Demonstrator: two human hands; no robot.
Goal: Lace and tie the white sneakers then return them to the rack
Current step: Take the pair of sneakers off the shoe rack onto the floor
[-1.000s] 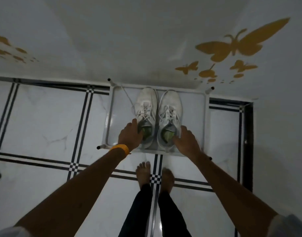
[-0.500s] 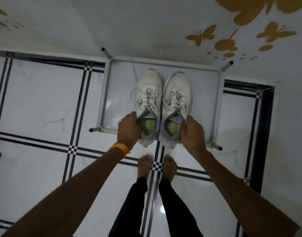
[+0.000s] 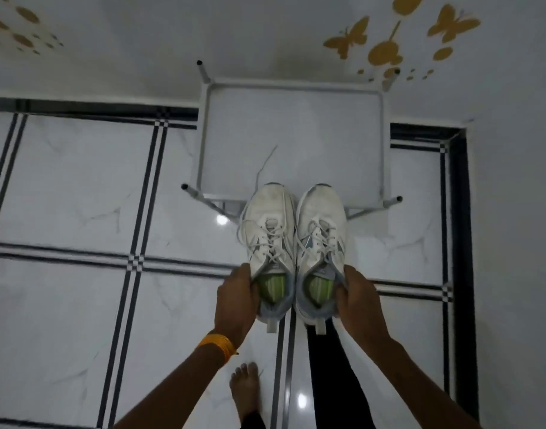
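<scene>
Two white sneakers with green insoles are held side by side in the air, toes pointing away from me. My left hand (image 3: 236, 300) grips the heel collar of the left sneaker (image 3: 270, 239). My right hand (image 3: 356, 300) grips the heel collar of the right sneaker (image 3: 321, 239). Both have loose white laces; one lace end (image 3: 265, 164) trails from the left sneaker over the rack. The white metal rack (image 3: 382, 150) stands against the wall just beyond the toes, its top shelf bare.
The floor is white marble tile with black striped borders (image 3: 132, 261). My bare left foot (image 3: 245, 388) and a black trouser leg (image 3: 333, 376) are below the shoes. The white wall carries gold butterfly decals (image 3: 349, 38). A dark strip (image 3: 460, 243) runs along the right wall.
Both hands have lifted the sneakers off the rack's shelf and drawn them back toward me. The shelf now shows bare, and the view has tilted down.
</scene>
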